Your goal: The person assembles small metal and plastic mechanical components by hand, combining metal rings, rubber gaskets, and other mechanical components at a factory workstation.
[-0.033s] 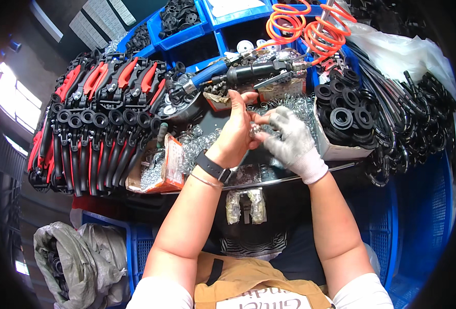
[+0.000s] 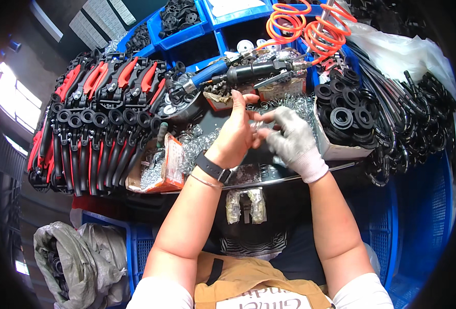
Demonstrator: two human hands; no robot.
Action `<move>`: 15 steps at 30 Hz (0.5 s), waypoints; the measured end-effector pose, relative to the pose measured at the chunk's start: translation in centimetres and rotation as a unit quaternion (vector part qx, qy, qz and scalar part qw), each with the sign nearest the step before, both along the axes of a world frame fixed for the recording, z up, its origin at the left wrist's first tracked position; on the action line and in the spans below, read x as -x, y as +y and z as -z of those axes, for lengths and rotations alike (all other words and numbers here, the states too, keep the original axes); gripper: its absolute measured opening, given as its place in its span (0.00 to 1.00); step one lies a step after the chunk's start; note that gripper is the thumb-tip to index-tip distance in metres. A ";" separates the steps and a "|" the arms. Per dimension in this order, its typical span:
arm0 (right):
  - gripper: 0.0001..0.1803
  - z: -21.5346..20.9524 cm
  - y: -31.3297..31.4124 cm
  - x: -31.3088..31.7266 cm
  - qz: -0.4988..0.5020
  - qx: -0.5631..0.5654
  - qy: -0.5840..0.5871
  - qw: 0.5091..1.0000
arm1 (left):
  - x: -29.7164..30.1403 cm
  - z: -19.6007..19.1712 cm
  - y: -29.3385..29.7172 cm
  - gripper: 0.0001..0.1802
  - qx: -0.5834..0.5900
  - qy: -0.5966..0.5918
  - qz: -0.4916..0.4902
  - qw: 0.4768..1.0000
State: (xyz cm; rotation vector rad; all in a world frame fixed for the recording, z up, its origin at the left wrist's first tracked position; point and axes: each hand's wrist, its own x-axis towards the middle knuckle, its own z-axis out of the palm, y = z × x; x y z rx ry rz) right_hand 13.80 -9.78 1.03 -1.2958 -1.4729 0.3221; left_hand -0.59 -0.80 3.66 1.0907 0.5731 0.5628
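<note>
My left hand (image 2: 237, 131), bare with a black watch at its wrist, is raised over the middle of the bench. Its fingers curl round small shiny metal pieces that look like wire springs (image 2: 257, 125), while the thumb points up. My right hand (image 2: 292, 135), in a thin grey-white glove, meets it from the right. Thumb and forefinger of that hand pinch at the same springs, partly blurred. Beneath both hands lies a dark bench surface, with loose wire springs (image 2: 199, 139) heaped to the left and more springs (image 2: 300, 108) behind the right hand.
Behind the hands lies a pneumatic screwdriver (image 2: 248, 73) on a coiled orange hose (image 2: 328, 36). Black-and-red lever assemblies (image 2: 99, 118) are stacked left. A carton of black rings (image 2: 344, 117) and black cables (image 2: 408, 118) stand right. An open box (image 2: 169, 167) of small metal parts sits front left.
The fingers of my right hand have spread slightly at the springs, and the hand has shifted a little. My left hand has hardly moved.
</note>
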 end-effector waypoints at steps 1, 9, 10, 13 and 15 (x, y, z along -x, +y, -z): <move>0.16 0.2 0.2 -0.2 0.041 -0.006 0.014 0.999 | -0.1 0.8 0.1 0.33 -0.044 -0.022 -0.040 0.998; 0.17 -0.8 -0.3 -0.2 -0.048 0.139 0.379 0.913 | 0.6 1.6 -2.1 0.13 -0.263 0.016 -0.131 0.956; 0.17 -0.8 -0.3 -0.1 -0.050 0.139 0.380 0.913 | 0.5 1.8 -2.2 0.13 -0.264 0.017 -0.132 0.955; 0.14 -0.6 -0.1 -0.2 -0.067 0.126 0.359 0.923 | 0.0 2.7 -1.9 0.12 -0.473 0.116 -0.204 0.849; 0.11 0.6 0.7 -0.3 0.000 -0.092 0.137 0.986 | 0.4 2.5 -1.3 0.15 -0.318 0.113 -0.163 0.927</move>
